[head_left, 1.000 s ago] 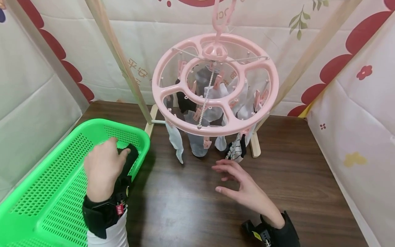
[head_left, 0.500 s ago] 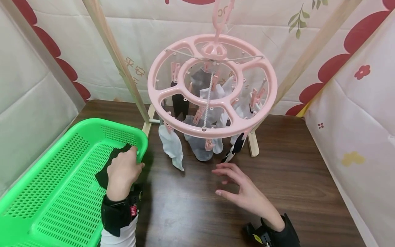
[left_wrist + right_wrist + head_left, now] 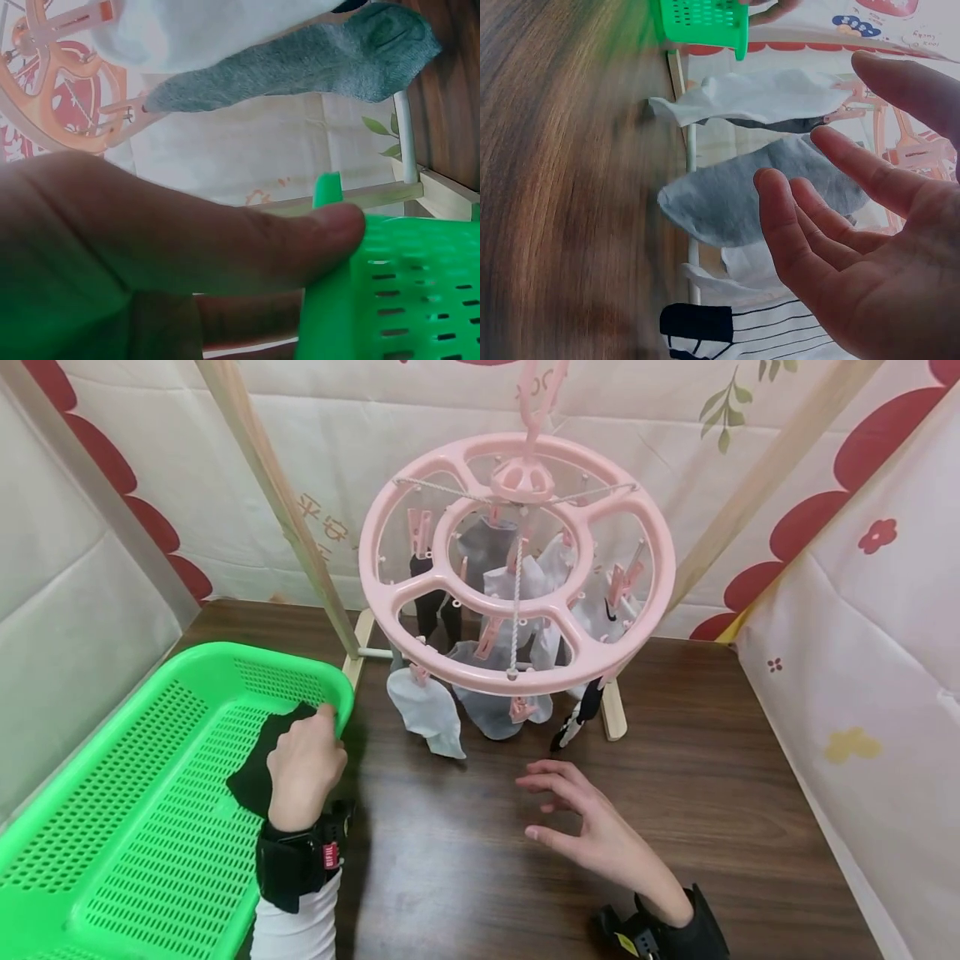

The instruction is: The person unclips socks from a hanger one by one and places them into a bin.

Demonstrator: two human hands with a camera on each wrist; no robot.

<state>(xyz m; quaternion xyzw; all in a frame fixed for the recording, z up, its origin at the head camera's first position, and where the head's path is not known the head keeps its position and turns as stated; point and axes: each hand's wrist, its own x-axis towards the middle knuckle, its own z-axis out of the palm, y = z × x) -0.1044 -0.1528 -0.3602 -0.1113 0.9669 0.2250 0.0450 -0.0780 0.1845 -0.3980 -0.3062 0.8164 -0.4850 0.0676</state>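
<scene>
My left hand point(image 3: 303, 772) grips the right rim of a green plastic basket point(image 3: 172, 877); in the left wrist view the thumb point(image 3: 285, 244) presses against the rim's outer face. A black sock point(image 3: 258, 768) lies in the basket, partly hidden under that hand. My right hand point(image 3: 581, 814) is held over the table with fingers apart and slightly bent, holding nothing. Beyond it hangs a round pink clip hanger point(image 3: 517, 677), with several socks clipped below. Among them are a light grey sock point(image 3: 427, 706), a grey sock point(image 3: 757, 195) and a black-and-white striped sock point(image 3: 772, 330).
Wooden poles point(image 3: 277, 485) rise on both sides of the hanger, with feet point(image 3: 615, 710) on the dark wooden table point(image 3: 720, 793). Printed cloth walls point(image 3: 82, 552) enclose the table at the back and sides. Spare pink clips point(image 3: 521, 708) dangle from the hanger.
My left hand has left the black sock lying in the basket and moved right to the basket's rim. The hanger has turned, swinging its socks. My right hand has barely moved.
</scene>
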